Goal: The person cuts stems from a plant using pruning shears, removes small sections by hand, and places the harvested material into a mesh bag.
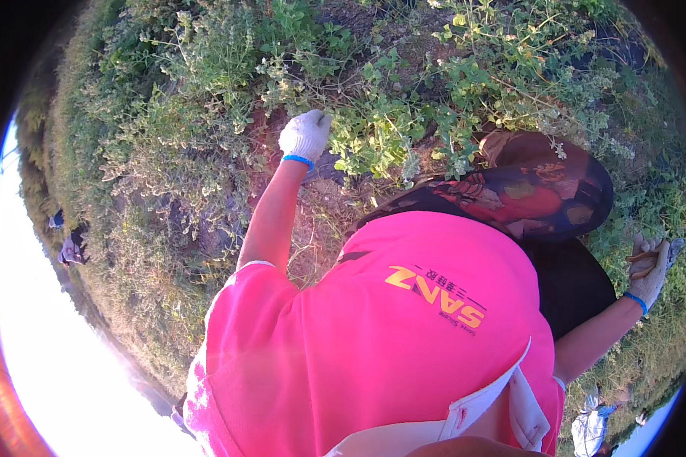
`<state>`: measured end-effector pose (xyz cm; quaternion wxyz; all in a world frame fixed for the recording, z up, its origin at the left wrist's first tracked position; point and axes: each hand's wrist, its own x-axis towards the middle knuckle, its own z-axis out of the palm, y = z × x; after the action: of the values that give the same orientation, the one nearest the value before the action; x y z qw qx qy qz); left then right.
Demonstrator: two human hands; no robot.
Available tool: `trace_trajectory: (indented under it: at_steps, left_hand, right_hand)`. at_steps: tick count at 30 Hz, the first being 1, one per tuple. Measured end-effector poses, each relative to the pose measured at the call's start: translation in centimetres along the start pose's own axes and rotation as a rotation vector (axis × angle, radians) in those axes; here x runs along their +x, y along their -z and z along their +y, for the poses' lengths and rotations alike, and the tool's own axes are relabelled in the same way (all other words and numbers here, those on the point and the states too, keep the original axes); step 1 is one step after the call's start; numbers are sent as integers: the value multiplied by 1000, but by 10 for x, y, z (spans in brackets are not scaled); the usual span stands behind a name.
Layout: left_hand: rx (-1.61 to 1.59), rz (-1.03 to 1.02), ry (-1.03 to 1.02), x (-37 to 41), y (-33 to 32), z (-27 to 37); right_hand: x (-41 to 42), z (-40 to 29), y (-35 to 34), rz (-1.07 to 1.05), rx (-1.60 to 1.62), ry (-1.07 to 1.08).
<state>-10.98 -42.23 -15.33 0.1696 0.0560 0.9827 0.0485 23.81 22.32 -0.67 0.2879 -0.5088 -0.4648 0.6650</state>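
My left hand [306, 137], in a white knit glove with a blue cuff, is held out low over the ground with its fingers curled. It is beside a leafy green plant [377, 145]; whether a stem is inside the fist is hidden. Far to the right, my right hand [647, 280] wears a similar glove and is closed around a small tool [647, 261] with brown curved parts, perhaps handles. The tool's kind is too unclear to tell. My bent leg in patterned trousers [526, 194] lies between the two hands, close to the plants.
Tall grey-green weeds [200, 74] stand ahead and to the left. More tangled vines [480, 68] spread across the far right. Bare soil [323, 211] shows beside my left forearm. Other people are in the distance, one at the left [73, 247] and one behind at the right [589, 428].
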Motion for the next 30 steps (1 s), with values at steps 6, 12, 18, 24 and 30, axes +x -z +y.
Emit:
trace_trajectory:
  at_steps: [6, 12, 18, 24, 30]
  left_hand:
    - [171, -230, -158, 94, -62, 48]
    - [136, -374, 101, 70, -117, 40]
    - [-188, -481, 130, 83, -153, -45]
    - [212, -414, -33, 64, -107, 27]
    - [320, -364, -208, 24, -103, 34]
  right_hand:
    - [-8, -4, 5, 94, -56, 31]
    - [0, 0, 24, 112, 31, 8]
    - [-6, 2, -12, 103, -30, 7]
    - [8, 3, 4, 31, -57, -8]
    - [-16, 5, -31, 85, -32, 12]
